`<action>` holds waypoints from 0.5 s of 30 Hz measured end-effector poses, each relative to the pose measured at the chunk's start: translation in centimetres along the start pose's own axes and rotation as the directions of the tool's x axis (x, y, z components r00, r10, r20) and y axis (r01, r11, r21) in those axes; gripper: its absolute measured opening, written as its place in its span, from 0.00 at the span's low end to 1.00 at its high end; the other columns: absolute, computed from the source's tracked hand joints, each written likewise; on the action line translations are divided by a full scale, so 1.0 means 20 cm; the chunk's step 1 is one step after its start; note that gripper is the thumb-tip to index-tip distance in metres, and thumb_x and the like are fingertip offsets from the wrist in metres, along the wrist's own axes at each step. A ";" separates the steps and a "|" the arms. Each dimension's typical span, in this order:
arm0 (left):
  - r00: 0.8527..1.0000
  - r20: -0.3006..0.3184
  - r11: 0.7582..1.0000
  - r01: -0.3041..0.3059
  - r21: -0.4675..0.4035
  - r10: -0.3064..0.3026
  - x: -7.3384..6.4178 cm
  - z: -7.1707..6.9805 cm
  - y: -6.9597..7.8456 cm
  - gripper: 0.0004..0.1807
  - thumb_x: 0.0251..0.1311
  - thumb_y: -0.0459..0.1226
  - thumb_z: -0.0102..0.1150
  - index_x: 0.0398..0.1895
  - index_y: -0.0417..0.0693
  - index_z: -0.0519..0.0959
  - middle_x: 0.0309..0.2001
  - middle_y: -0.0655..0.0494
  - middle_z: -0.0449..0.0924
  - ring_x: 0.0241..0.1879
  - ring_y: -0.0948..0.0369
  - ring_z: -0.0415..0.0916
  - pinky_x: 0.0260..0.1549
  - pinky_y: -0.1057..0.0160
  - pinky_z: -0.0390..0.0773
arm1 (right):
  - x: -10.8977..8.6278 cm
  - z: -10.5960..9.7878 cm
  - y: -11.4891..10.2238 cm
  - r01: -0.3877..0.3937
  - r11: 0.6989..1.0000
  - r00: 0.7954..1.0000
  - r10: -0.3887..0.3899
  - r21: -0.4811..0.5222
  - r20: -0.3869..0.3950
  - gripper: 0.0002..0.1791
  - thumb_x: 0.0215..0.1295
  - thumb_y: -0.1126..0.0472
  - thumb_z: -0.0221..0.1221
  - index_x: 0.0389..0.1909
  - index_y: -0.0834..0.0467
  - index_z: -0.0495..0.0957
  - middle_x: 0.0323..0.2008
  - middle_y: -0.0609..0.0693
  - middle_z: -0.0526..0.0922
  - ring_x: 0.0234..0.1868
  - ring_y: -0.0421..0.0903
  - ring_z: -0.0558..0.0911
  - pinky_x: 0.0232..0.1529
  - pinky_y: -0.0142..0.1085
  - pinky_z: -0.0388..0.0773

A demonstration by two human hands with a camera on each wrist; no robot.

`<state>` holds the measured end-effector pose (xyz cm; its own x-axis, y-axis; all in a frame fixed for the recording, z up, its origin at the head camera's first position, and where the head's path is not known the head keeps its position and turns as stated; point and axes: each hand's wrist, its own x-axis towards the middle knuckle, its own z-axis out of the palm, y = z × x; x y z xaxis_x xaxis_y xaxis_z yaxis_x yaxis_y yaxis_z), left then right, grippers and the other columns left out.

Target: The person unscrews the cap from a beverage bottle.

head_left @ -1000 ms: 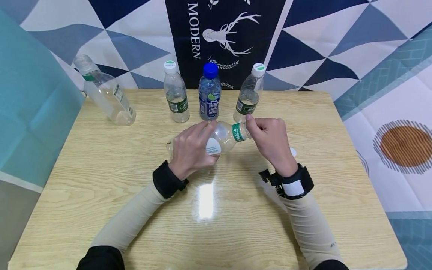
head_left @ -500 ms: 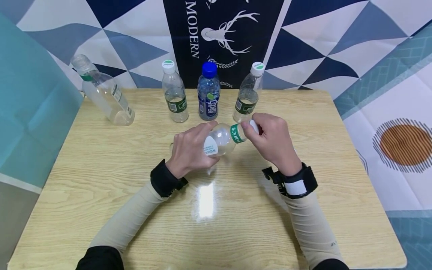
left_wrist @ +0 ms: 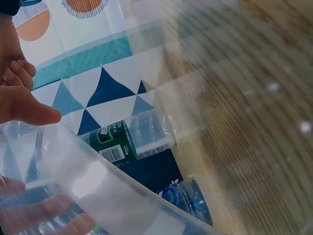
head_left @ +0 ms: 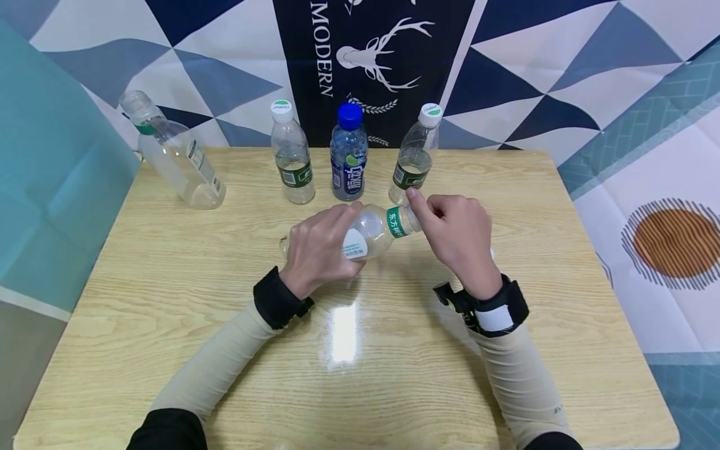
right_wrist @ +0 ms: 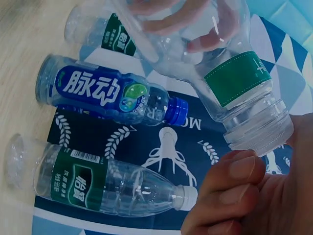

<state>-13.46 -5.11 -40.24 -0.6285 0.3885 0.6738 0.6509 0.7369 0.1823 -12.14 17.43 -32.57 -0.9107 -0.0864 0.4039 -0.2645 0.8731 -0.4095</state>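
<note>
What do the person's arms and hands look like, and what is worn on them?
The left hand and right hand wear no gloves. The left sleeve and right sleeve are beige, with black cloth further up each arm. Each wrist has a black strap; the right one carries a white patch. The right sleeve shows a small dark mark.

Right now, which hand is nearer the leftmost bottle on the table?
Left. The left hand, round the body of the held bottle, is right of the leftmost bottle; the right hand, at the held bottle's neck end, is farther right.
</note>
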 end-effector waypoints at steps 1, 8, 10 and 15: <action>1.000 -0.002 1.000 0.001 -0.004 -0.001 0.00 0.00 0.00 0.39 0.33 0.58 0.58 0.52 0.49 0.73 0.42 0.53 0.80 0.27 0.59 0.75 0.13 0.62 0.71 | 0.00 0.00 0.00 0.014 1.000 1.000 -0.014 0.017 -0.003 0.35 0.67 0.36 0.44 0.05 0.53 0.62 0.07 0.46 0.60 0.11 0.44 0.63 0.13 0.40 0.52; 0.999 0.005 0.998 0.034 -0.054 -0.033 0.00 -0.01 -0.01 0.41 0.30 0.58 0.60 0.54 0.51 0.72 0.42 0.53 0.80 0.25 0.61 0.73 0.12 0.63 0.70 | 0.01 -0.01 -0.01 0.045 0.992 0.999 -0.048 0.121 0.015 0.28 0.65 0.37 0.49 0.15 0.54 0.66 0.11 0.47 0.64 0.14 0.44 0.63 0.17 0.39 0.54; 0.999 0.007 0.997 0.043 -0.069 -0.043 0.00 -0.02 -0.02 0.42 0.29 0.58 0.61 0.55 0.51 0.72 0.43 0.53 0.81 0.25 0.61 0.74 0.13 0.62 0.70 | 0.01 -0.01 -0.02 0.045 0.985 0.998 -0.052 0.166 0.035 0.25 0.64 0.37 0.51 0.21 0.54 0.69 0.15 0.47 0.66 0.17 0.43 0.65 0.18 0.38 0.57; 0.998 0.015 0.994 0.069 -0.089 -0.068 0.01 -0.04 -0.04 0.44 0.27 0.58 0.63 0.56 0.51 0.72 0.42 0.53 0.80 0.26 0.61 0.74 0.13 0.61 0.70 | 0.01 -0.04 -0.02 0.124 0.942 0.990 -0.138 0.311 0.024 0.17 0.64 0.47 0.57 0.36 0.59 0.75 0.25 0.46 0.72 0.26 0.40 0.69 0.25 0.34 0.67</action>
<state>-13.77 -6.01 -39.74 -0.6773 0.3459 0.6493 0.6417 0.7095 0.2912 -12.02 17.39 -31.66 -0.8727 -0.2176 0.4370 -0.4608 0.6630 -0.5901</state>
